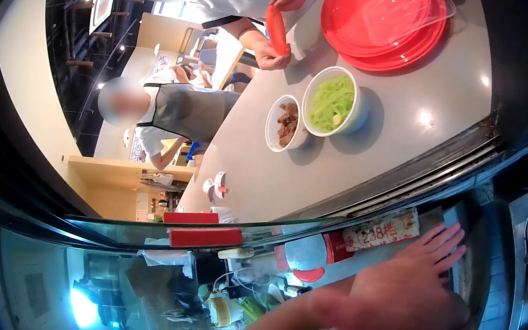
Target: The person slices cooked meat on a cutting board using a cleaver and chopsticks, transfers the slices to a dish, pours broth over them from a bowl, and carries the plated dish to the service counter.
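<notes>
My left hand (436,248) reaches from the lower left with its fingers spread, holding nothing, beside a box with red print (382,230) below the counter's edge. My right hand (390,321), smeared by motion, crosses over my left wrist area; whether it touches the wrist or grips anything is unclear. On the counter (408,145) beyond stand a white tub of pale green shreds (332,104) and a smaller white tub of brown pieces (287,126). Stacked red round plates or lids (338,23) lie farther up, with a clear plastic lid (400,12) on top.
Across the counter a person's hands (269,54) hold a thin red-orange piece (275,28). Another person in an apron (184,110) stands behind. A glass edge (132,236) and metal rail (404,178) run along the counter. Red boxes (205,236) sit near the glass.
</notes>
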`<state>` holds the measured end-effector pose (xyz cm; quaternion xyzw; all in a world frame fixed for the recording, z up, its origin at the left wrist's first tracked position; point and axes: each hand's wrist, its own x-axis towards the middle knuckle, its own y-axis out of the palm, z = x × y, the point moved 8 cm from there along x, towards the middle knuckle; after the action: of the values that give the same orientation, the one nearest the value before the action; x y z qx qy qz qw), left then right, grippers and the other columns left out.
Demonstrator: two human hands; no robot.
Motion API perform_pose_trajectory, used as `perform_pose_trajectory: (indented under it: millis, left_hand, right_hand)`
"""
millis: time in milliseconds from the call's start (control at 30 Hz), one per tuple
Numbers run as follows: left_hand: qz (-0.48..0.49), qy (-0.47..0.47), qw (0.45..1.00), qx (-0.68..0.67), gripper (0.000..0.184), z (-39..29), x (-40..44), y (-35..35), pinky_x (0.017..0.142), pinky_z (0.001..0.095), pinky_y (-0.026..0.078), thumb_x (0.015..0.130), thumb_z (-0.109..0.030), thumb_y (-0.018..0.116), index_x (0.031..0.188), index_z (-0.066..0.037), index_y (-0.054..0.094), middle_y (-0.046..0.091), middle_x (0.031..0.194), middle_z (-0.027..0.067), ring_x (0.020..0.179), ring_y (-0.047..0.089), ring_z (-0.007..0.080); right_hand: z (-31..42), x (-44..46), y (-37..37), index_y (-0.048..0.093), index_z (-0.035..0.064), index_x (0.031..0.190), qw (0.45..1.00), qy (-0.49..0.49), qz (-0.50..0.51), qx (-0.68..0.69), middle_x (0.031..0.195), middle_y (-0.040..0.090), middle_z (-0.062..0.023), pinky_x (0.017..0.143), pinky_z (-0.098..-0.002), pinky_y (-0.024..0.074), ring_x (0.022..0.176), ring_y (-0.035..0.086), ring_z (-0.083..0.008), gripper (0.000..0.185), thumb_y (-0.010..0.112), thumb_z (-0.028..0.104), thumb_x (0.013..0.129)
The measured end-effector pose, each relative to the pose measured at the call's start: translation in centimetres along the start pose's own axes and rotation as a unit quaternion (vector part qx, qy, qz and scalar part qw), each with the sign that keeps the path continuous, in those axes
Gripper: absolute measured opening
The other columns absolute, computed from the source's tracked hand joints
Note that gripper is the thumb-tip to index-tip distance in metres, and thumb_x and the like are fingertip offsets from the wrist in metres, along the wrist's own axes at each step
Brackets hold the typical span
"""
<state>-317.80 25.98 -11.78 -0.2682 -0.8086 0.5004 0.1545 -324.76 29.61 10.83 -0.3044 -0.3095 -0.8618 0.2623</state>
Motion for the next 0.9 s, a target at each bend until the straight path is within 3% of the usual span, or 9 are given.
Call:
perform_pose_trajectory:
  millis: [33,67,167,267,700,767,800,867,900]
  left_hand:
    - [0.005,0.0,1.0,-0.01,0.078,0.2,-0.1,0.1,0.125,0.0591,0.018,0.092,-0.033,0.067,0.155,0.001,0.036,0.028,0.164,0.0284,0.156,0.02,0.0442]
    - [0.011,-0.001,1.0,-0.02,0.077,0.3,-0.1,0.3,0.125,0.0591,0.018,0.092,-0.033,0.066,0.155,0.001,0.037,0.029,0.164,0.0287,0.156,0.02,0.0444]
    - [0.013,0.002,1.0,-0.016,0.076,0.0,0.1,-0.1,0.125,0.0591,0.018,0.093,-0.034,0.064,0.154,0.002,0.037,0.029,0.163,0.0296,0.155,0.021,0.0447]
    - [0.009,0.005,1.0,-0.009,0.077,0.0,0.1,-0.1,0.125,0.0589,0.018,0.092,-0.033,0.064,0.154,0.003,0.037,0.03,0.163,0.03,0.155,0.021,0.0454]
    - [-0.001,0.013,1.0,-0.003,0.077,0.0,0.2,0.0,0.125,0.058,0.019,0.091,-0.032,0.066,0.154,0.002,0.038,0.033,0.161,0.0297,0.155,0.023,0.0447]
    - [0.003,0.014,1.0,0.0,0.076,0.1,0.1,0.0,0.125,0.0576,0.019,0.091,-0.032,0.065,0.154,0.002,0.038,0.032,0.162,0.0294,0.155,0.023,0.0444]
    - [0.003,0.014,1.0,0.002,0.076,0.1,0.1,0.0,0.125,0.0574,0.019,0.091,-0.033,0.065,0.154,0.002,0.039,0.032,0.162,0.0294,0.155,0.023,0.0444]
    - [0.006,0.015,1.0,0.004,0.076,0.0,0.1,-0.1,0.125,0.0572,0.019,0.091,-0.033,0.065,0.153,0.003,0.039,0.032,0.162,0.0292,0.155,0.023,0.0444]
    - [0.005,0.015,1.0,0.003,0.076,0.0,0.0,0.0,0.125,0.0572,0.019,0.091,-0.033,0.065,0.153,0.003,0.039,0.032,0.162,0.0293,0.155,0.023,0.0444]
  right_hand:
    - [0.2,0.0,0.2,0.065,0.0066,0.125,0.997,-0.026,-0.067,-0.009,0.063,0.057,-0.0002,0.048,-0.0291,0.0388,0.049,0.05,-0.0114,0.037,0.073,0.028,0.095]
    - [1.0,0.2,1.6,0.072,0.0096,0.106,0.975,-0.062,-0.213,-0.03,0.06,0.058,-0.0006,0.043,-0.0279,0.0349,0.044,0.046,-0.0122,0.019,0.073,0.025,0.095]
    - [2.7,1.7,1.1,0.079,0.01,0.1,0.959,-0.204,-0.189,-0.047,0.054,0.049,0.0051,0.035,-0.0204,0.0206,0.039,0.031,-0.0048,0.015,0.071,0.022,0.096]
    - [2.5,1.1,1.4,0.075,0.0064,0.11,0.955,-0.262,-0.142,-0.02,0.058,0.05,0.0051,0.035,-0.0209,0.022,0.042,0.033,-0.0043,0.022,0.07,0.023,0.097]
    - [2.5,1.3,1.1,0.074,0.007,0.113,0.948,-0.263,-0.178,-0.016,0.069,0.057,0.0031,0.038,-0.0204,0.0278,0.049,0.041,-0.0057,0.027,0.066,0.029,0.099]
    - [1.7,1.7,0.9,0.073,0.0045,0.115,0.972,-0.184,-0.14,0.045,0.066,0.057,0.0007,0.039,-0.0235,0.0329,0.048,0.046,-0.008,0.028,0.068,0.027,0.098]
    - [1.2,1.4,0.7,0.072,0.0017,0.118,0.984,-0.096,-0.099,0.112,0.061,0.056,-0.0016,0.04,-0.0266,0.0375,0.047,0.049,-0.01,0.03,0.069,0.024,0.098]
    - [1.2,1.3,0.5,0.072,0.002,0.118,0.984,-0.092,-0.105,0.112,0.062,0.056,-0.0017,0.041,-0.0266,0.0377,0.047,0.05,-0.0103,0.03,0.069,0.024,0.098]
    - [1.8,1.6,0.5,0.073,0.005,0.115,0.972,-0.175,-0.151,0.044,0.067,0.057,0.0004,0.04,-0.0235,0.0333,0.05,0.047,-0.0085,0.028,0.068,0.027,0.098]
